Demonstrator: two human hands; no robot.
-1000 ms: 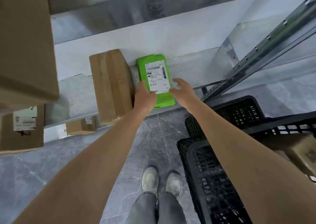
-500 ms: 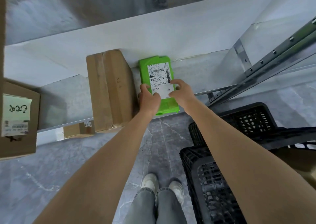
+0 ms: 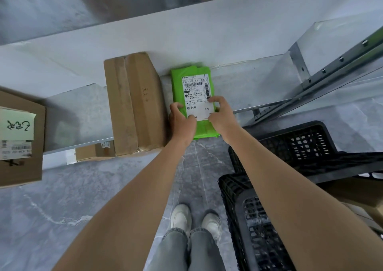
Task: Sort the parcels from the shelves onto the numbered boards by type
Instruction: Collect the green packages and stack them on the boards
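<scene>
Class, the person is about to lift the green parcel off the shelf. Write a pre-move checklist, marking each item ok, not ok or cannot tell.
1. Grip: left hand and right hand hold the near end of the green plastic-wrapped parcel from both sides: ok.
2. White shipping label faces up, readable: ok.
3. Gap to the tall brown cardboard box alongside: cannot tell.
4. Black plastic lattice crates stand right of the feet: ok.
5. Numbered board to aim for: cannot tell, none in view.
</scene>
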